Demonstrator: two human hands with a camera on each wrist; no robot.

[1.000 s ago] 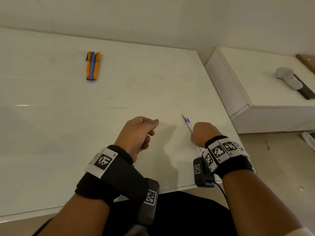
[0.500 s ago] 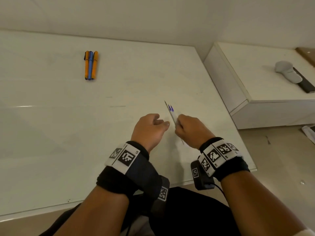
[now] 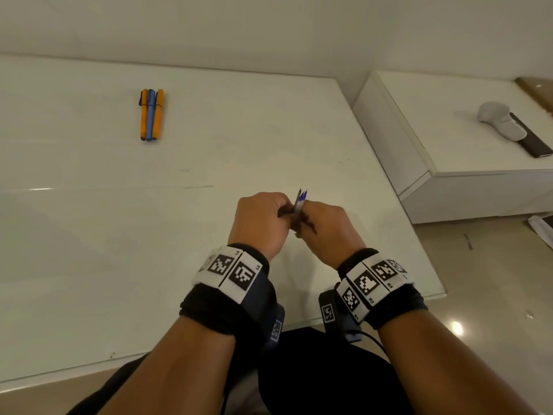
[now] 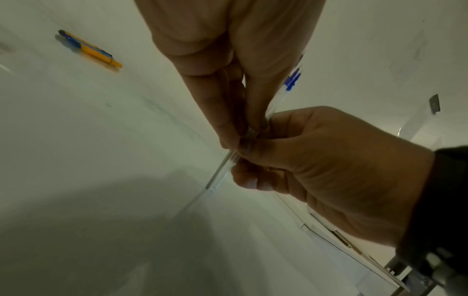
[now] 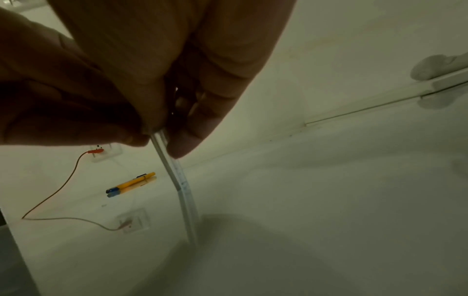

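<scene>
Two or three thin clear pens with blue caps (image 3: 301, 200) stand tilted above the white table (image 3: 89, 265), caps up. My right hand (image 3: 324, 224) grips them around the middle. My left hand (image 3: 264, 215) meets it from the left and pinches the same pens with its fingertips (image 4: 249, 130). A thin dark strand, perhaps a band, shows between the two hands. In the right wrist view the lower pen barrels (image 5: 183, 192) reach down below my right hand (image 5: 182, 130). A bundle of orange and blue pens (image 3: 152, 114) lies far left on the table.
A lower white cabinet (image 3: 449, 151) stands to the right with a grey object (image 3: 498, 119) and a dark flat thing (image 3: 532, 142) on it. The table's right edge drops to the floor (image 3: 493, 280). A thin red cable (image 5: 63, 184) runs between wall sockets.
My right hand carried the clear pens from near the table's right edge toward the left. My left hand moved right, met it, and now pinches the pens.
</scene>
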